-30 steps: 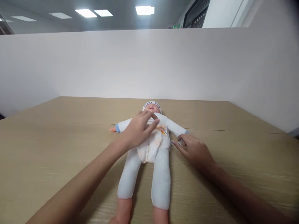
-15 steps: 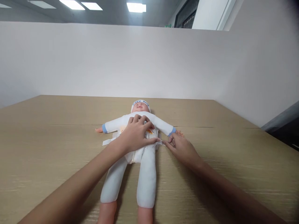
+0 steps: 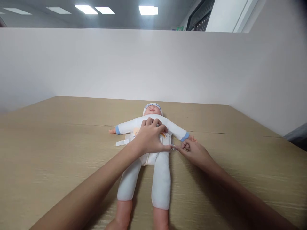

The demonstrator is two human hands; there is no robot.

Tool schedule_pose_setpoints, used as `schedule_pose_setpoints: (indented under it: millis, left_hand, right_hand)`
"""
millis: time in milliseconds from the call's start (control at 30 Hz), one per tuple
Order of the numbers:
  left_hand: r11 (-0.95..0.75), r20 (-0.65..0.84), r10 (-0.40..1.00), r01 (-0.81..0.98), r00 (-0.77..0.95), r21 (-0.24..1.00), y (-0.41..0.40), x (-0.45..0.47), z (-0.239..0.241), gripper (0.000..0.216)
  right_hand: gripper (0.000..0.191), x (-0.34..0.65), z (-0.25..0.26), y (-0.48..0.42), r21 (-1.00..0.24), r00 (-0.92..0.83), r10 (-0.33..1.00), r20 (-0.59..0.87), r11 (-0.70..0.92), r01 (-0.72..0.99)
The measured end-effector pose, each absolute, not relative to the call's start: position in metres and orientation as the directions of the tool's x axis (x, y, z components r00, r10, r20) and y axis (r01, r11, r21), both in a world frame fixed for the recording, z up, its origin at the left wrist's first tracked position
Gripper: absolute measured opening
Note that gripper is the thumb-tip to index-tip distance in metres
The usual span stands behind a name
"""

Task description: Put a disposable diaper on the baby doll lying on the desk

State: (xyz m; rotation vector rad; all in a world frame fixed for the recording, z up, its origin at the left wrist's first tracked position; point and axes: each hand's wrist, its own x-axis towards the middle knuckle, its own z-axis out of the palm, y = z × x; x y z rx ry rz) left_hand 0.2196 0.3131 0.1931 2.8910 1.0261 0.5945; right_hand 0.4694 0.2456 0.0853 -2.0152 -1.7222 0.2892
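The bench (image 3: 240, 179) is a broad wood-grain top with white partition walls (image 3: 153, 64) on its far and side edges, and nothing lies on it but the doll (image 3: 146, 166). The doll is on its back near the middle of the bench, head away from the person, arms out to either side, legs pointing back towards them, bare feet at the lower edge of the view.

Around its hips sits a diaper (image 3: 148, 158), folded up over the belly and lying flat between the legs, so the wrapping looks well under way. The fastening does not look finished. On the doll's own right side, a white tab (image 3: 121, 142) sticks out loose onto the bench, not stuck down.

The left hand (image 3: 151, 139) lies flat on the doll's belly, fingers bent and close together, thumb reaching out to the diaper's edge and pressing it in place. The right hand (image 3: 193, 151) rests on the bench just beside the doll's hip, its thumb and forefinger pinched together on what seems to be the other tab, right where the left thumb meets it. Whether that tab is already stuck I cannot tell. By my reading, this side is being closed and the loose side is left to do.
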Motion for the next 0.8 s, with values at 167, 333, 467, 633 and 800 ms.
schedule_pose_setpoints:
  millis: [167, 333, 467, 633, 800]
  left_hand:
    - [-0.78, 0.325, 0.619, 0.607, 0.715, 0.15, 0.315, 0.221, 0.192, 0.067]
    - [-0.791, 0.331, 0.605, 0.592, 0.724, 0.151, 0.315, 0.221, 0.191, 0.065]
    - [-0.792, 0.33, 0.604, 0.592, 0.725, 0.148, 0.315, 0.22, 0.191, 0.065]
    - [-0.788, 0.343, 0.607, 0.598, 0.716, 0.145, 0.314, 0.221, 0.191, 0.064]
    - [-0.785, 0.337, 0.611, 0.602, 0.716, 0.144, 0.313, 0.221, 0.192, 0.062]
  right_hand:
    - [0.051, 0.471, 0.085, 0.243, -0.527, 0.19, 0.972, 0.14, -0.089, 0.845]
    - [0.051, 0.474, 0.086, 0.241, -0.561, 0.177, 0.977, 0.122, -0.08, 0.824]
    - [0.051, 0.475, 0.089, 0.239, -0.586, 0.161, 0.985, 0.069, -0.091, 0.805]
    - [0.055, 0.472, 0.095, 0.236, -0.6, 0.16, 0.987, 0.002, -0.127, 0.79]
    - [0.054, 0.471, 0.096, 0.236, -0.603, 0.165, 0.983, 0.074, -0.088, 0.793]
